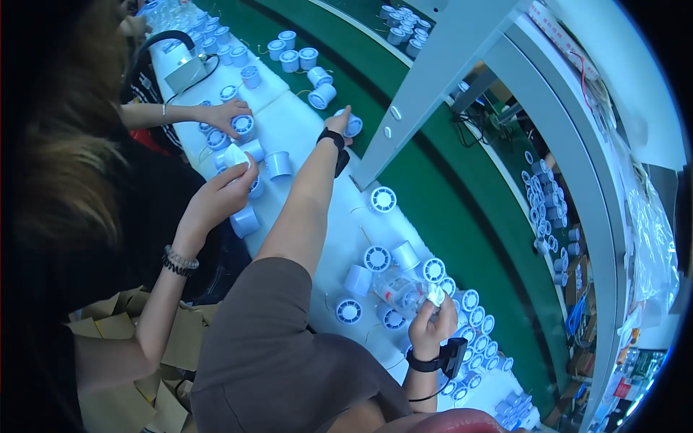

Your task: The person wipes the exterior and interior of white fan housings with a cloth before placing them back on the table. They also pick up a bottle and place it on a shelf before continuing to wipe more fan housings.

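Note:
My left hand (342, 124) reaches far out over the green belt, closed around a white plastic cylinder (353, 127) that it partly hides. My right hand (433, 324) is at the near right, pinching a crumpled white wipe (435, 294). Just behind that wipe, a clear plastic bottle (398, 290) lies tilted among the cylinders; whether the wipe touches it I cannot tell. Around my right hand stand several white cylinders with slotted round ends, such as one cylinder (376, 258) and another cylinder (349, 311). Thin wires trail from some of them.
A co-worker at left rests one hand (227, 117) on a cylinder and holds a white wipe (237, 156) in the other. A grey metal post (433, 90) rises beside the green belt (440, 206). Cardboard boxes (119, 393) lie below the white table (289, 224).

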`<action>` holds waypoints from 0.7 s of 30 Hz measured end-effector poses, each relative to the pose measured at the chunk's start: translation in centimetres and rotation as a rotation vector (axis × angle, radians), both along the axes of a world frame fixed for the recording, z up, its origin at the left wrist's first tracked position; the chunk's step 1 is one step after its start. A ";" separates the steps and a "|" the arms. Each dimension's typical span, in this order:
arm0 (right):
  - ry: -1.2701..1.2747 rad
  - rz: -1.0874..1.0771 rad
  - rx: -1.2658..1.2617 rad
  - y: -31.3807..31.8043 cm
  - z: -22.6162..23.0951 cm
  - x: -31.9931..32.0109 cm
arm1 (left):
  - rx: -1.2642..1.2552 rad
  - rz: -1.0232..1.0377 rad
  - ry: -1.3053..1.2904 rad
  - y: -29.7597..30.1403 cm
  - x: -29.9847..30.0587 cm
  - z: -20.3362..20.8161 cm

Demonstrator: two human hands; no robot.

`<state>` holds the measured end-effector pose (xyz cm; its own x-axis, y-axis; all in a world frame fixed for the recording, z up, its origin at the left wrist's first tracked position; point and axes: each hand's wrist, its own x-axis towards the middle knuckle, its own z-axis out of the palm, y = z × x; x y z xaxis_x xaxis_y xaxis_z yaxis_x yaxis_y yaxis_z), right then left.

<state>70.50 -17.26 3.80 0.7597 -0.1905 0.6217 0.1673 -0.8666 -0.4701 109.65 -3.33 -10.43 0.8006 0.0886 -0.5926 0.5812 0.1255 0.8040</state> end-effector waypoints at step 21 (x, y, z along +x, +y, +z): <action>-0.275 0.465 0.054 7.2 3.0 16.4 | 0.045 -0.063 -0.732 7.4 -31.5 8.0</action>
<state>86.86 -10.06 6.84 0.5823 0.0903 0.8079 0.6505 -0.6478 -0.3964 78.14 4.11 -2.40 0.9942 0.0404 0.0992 -0.1017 0.0674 0.9925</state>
